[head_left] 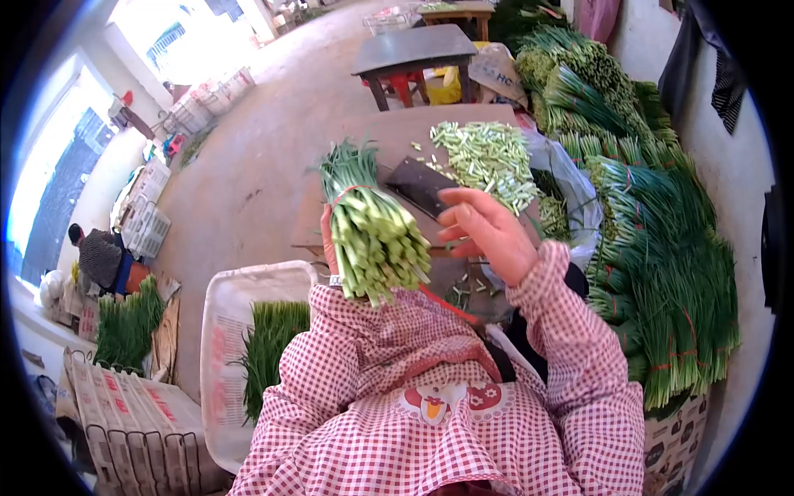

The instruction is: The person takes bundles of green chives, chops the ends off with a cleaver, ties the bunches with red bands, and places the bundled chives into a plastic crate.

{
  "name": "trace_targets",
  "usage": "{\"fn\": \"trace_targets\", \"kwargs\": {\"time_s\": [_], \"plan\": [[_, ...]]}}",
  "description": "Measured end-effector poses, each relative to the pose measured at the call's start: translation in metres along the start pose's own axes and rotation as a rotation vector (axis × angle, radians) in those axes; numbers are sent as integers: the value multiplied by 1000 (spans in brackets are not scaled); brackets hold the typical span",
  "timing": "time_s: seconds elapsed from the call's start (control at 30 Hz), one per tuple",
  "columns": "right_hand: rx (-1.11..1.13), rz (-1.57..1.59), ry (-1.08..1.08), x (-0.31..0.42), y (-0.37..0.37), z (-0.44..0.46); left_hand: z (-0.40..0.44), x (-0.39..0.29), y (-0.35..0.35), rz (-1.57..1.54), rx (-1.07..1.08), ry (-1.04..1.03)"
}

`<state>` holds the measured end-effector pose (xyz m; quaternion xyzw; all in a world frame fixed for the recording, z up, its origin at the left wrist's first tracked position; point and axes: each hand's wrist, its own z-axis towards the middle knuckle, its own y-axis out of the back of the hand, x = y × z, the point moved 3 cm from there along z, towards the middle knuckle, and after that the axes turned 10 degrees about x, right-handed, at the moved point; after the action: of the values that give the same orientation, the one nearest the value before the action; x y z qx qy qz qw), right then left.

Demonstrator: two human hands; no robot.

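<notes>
My left hand (327, 238) is wrapped round a bunch of green chives (372, 231), mostly hidden behind it. A red band ties the bunch near its dark leafy end, and the pale, thick cut ends point down toward my apron. To the right of the bunch, my right hand (492, 236) is raised with nothing in it, thumb and fingers apart and slightly bent. Beyond that hand a dark, broad cleaver blade (418, 183) lies on the brown table (397, 128). A pile of short cut stalk pieces (488, 161) is spread beside the blade.
Several tied bundles of chives (662, 273) are stacked along the right wall. On my left is a white plastic crate (223, 347) with green chives (277, 339) in it. A dark table (413, 50) stands farther ahead. Another person (103, 256) is bent over at the far left.
</notes>
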<state>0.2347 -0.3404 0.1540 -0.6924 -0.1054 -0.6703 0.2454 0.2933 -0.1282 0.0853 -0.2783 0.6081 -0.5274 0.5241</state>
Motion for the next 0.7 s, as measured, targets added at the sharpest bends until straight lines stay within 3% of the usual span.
{"fn": "trace_targets", "kwargs": {"time_s": [0.03, 0.1, 0.2, 0.23, 0.27, 0.33, 0.47, 0.53, 0.6, 0.63, 0.67, 0.7], "plan": [[-134, -80, 159, -5, 4, -4, 6, -8, 16, -99, 107, -7], [-131, -81, 231, -19, -2, -13, 8, -16, 12, -178, 221, -9], [-158, -102, 309, -15, -23, -24, -1, -1, -32, -593, 71, 115], [-186, -235, 426, -6, -31, -27, -5, 2, -43, -756, -34, 182], [-215, -372, 539, 4, -39, -31, -3, 0, -31, -752, -34, 187], [-209, -409, 526, 12, -44, -30, 5, -9, -3, 177, 257, -50], [-141, -416, 522, 13, -48, -32, -9, 1, -7, 224, 187, -19], [-157, -166, 427, 4, -43, -32, -8, 5, -14, 226, 160, -23], [-155, -153, 426, 3, -42, -37, -11, 20, -41, -674, 22, 86], [-153, -144, 428, 3, -40, -40, -11, 20, -49, -539, 93, -43], [-148, -137, 430, 4, -39, -43, -7, 16, -37, -536, 95, -44], [-145, -137, 434, 6, -38, -48, -2, 8, -28, -237, 243, -40]]}}
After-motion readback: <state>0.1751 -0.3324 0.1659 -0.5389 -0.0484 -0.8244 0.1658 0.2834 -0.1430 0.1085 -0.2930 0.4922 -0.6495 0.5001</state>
